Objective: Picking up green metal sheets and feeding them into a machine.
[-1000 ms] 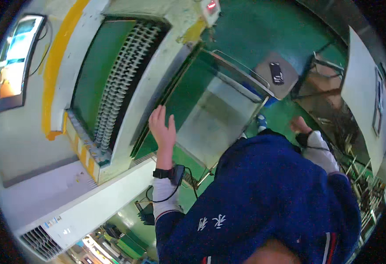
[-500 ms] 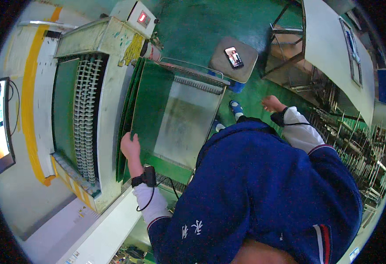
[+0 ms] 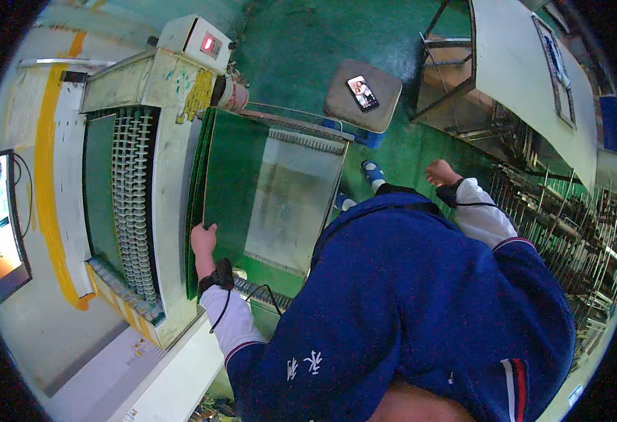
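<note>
Several thin green panels (image 3: pixel 232 176) stand on edge in a wire rack (image 3: pixel 301 128) in front of me. My left hand (image 3: pixel 203 243) is closed on the near left edge of one green panel, its thumb on the right face and its fingers toward the panels behind. A dark band with a cable sits on that wrist. To the right, my right hand (image 3: pixel 442 172) hangs free above the floor with its fingers curled in, and nothing shows in it. Beside the rack on the left, a machine opening holds columns of white roller discs (image 3: pixel 132 197) and another green panel (image 3: pixel 101 190).
A control box (image 3: pixel 194 43) with a lit red display tops the machine. Ahead, a phone (image 3: pixel 362 93) lies on a padded stool (image 3: pixel 390 105). A monitor (image 3: pixel 2 225) hangs far left. At right stand a light cabinet (image 3: pixel 526 77) and racks of metal rods (image 3: pixel 561 218).
The view has shifted slightly, so the machine, rack and stool sit further left. My left hand has closed in on the panel's edge. My right hand stays curled at my side.
</note>
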A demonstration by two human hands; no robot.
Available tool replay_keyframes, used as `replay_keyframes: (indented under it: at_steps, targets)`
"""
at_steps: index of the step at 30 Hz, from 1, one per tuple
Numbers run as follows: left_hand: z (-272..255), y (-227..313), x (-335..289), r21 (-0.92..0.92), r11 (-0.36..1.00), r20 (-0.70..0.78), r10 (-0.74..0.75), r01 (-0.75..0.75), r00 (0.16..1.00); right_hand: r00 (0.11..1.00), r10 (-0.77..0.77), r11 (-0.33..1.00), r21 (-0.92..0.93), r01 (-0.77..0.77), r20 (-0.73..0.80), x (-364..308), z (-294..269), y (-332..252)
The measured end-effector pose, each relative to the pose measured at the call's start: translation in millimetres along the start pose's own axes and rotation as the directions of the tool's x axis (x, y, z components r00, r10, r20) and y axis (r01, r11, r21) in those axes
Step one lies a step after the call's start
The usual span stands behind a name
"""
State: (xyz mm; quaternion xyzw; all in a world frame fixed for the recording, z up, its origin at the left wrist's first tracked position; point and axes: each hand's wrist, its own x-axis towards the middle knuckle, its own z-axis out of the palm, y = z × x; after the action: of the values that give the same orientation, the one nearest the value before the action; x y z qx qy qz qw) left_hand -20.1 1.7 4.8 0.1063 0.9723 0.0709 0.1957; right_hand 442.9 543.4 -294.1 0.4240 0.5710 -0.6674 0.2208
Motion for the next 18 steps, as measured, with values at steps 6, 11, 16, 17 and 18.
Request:
replay_keyframes:
  at_steps: [6, 11, 16, 17, 18]
  targets:
    - [7, -4, -5, 0.000, 1.000, -0.009, -0.006, 0.006, 1.000, 0.994, -0.076, 0.995, -0.070, 0.071, -0.074, -8, 23, -31]
    - [9, 0, -8, -0.029, 1.000, -0.007, -0.003, 0.002, 1.000, 0.984, -0.167, 0.947, -0.286, 0.144, -0.060, -12, 20, -48]
    - [7, 7, -13, 0.012, 1.000, -0.022, -0.012, 0.012, 1.000, 0.985, -0.025, 0.989, -0.146, -0.001, -0.174, -38, 31, -77]
    - [7, 8, -13, 0.001, 1.000, -0.025, -0.011, 0.011, 1.000, 0.985, -0.020, 0.993, -0.122, -0.002, -0.173, -42, 32, -78]
    - [6, 9, -14, -0.010, 1.000, -0.028, -0.011, 0.010, 1.000, 0.985, -0.015, 0.995, -0.098, -0.002, -0.172, -46, 33, -79]
